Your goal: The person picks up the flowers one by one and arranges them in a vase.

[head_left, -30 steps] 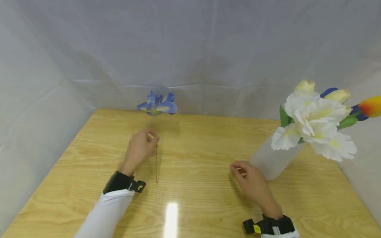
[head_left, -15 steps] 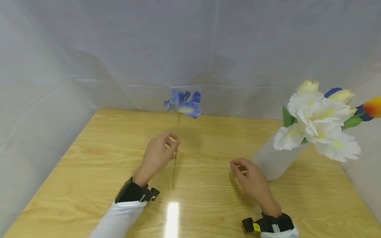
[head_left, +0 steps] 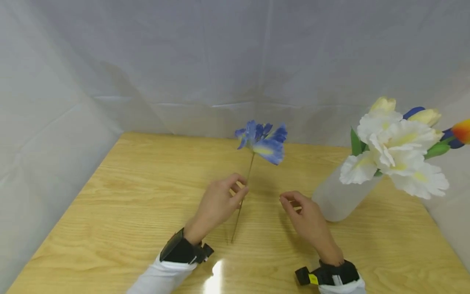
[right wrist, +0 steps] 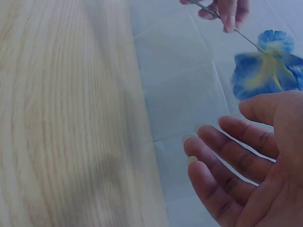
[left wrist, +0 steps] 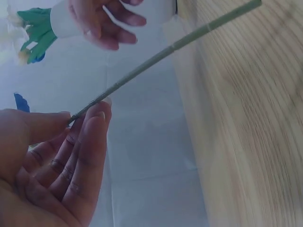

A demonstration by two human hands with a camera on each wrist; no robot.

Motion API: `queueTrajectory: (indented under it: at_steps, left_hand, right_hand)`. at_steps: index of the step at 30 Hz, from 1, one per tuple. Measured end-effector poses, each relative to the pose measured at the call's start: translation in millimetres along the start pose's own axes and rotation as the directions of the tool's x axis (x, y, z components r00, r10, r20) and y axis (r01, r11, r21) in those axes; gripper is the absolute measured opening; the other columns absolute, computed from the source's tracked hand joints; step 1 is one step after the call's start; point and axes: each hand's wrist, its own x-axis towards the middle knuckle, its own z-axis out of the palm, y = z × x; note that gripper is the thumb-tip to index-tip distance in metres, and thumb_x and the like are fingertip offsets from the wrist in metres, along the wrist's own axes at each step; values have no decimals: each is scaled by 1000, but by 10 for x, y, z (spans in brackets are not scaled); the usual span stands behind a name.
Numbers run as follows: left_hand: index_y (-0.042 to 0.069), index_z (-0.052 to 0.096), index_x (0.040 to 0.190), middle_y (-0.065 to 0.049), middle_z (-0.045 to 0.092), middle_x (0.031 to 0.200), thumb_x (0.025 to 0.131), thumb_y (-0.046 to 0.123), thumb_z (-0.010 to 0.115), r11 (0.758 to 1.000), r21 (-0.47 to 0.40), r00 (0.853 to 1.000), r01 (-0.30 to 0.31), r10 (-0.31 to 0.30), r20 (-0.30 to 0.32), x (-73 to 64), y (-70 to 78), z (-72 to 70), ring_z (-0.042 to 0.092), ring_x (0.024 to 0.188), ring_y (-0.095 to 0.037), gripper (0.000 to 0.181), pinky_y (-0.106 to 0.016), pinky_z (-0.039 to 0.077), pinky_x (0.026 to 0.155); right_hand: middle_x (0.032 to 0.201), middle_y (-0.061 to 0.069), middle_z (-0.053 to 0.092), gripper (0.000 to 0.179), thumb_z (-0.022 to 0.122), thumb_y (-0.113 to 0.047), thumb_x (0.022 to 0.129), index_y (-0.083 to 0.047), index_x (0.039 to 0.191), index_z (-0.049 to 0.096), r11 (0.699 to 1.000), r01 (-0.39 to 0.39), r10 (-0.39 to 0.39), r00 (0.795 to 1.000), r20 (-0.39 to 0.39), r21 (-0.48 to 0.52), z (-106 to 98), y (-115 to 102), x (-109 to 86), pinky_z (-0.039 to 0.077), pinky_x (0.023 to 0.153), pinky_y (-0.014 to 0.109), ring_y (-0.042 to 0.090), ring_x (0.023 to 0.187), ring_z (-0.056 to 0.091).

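Note:
A blue flower (head_left: 267, 143) with yellow streaks, its thin green stem (left wrist: 147, 64) slanting down, is held over the middle of the table. My left hand (head_left: 220, 200) pinches that stem between thumb and fingertips; the stem's lower end sticks out below the hand. To the right, my right hand (head_left: 306, 216) holds nothing, its fingers loosely bent and apart from the thumb in the right wrist view. Just beyond the right hand stands a frosted white vase (head_left: 335, 200) with white flowers (head_left: 394, 151) in it. The two hands are apart.
Pale yellow tulips (head_left: 426, 117) and an orange tulip (head_left: 462, 131) also rise from the vase, leaning right. The wooden table (head_left: 121, 196) ends at a grey-white cloth backdrop (head_left: 205, 61) behind and at both sides.
My left hand has moved right and a little nearer me, carrying the blue flower toward the right hand. The flower now tilts to the right. My right hand has barely moved.

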Motion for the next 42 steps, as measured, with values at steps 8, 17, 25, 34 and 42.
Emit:
queueTrajectory:
  at_steps: [8,17,25,34,42]
  left_hand:
    - [11,66,102,4,69,74,92,20,65,985,41,986,-165,164,25,-29,145,179,56,50,1,14,-15,45,47]
    - [14,69,105,3,68,75,90,21,68,955,79,958,-285,280,67,-87,241,310,59,57,-4,17,-14,44,50]
    - [14,68,97,2,70,75,90,24,68,957,102,962,-272,266,63,-98,251,314,61,59,-5,12,-15,46,51]
    - [14,68,90,1,70,77,89,26,69,968,86,971,-235,229,72,-101,220,305,60,59,-5,13,-17,48,54]
    - [16,68,90,8,68,77,88,35,69,966,163,980,-199,193,52,-108,133,203,60,59,-2,18,-17,47,52]
  right_hand:
    - [100,3,69,30,54,-30,99,-10,118,65,982,110,-101,993,-66,150,35,-122,-2,54,66,29,18,84,66]
    - [99,-1,68,24,60,-25,96,-9,111,69,960,160,-138,984,-110,228,66,-270,-21,56,61,32,12,81,65]
    - [95,-3,67,20,61,-29,95,-13,103,70,971,126,-103,988,-118,205,58,-311,-37,56,59,29,11,77,64]
    - [87,-4,67,22,58,-33,96,-13,99,68,980,82,-63,992,-109,180,48,-318,-40,55,70,29,10,80,64]
    - [86,-2,66,17,57,-25,98,-10,97,66,966,138,-107,983,-149,219,12,-296,-45,56,68,29,11,79,65]
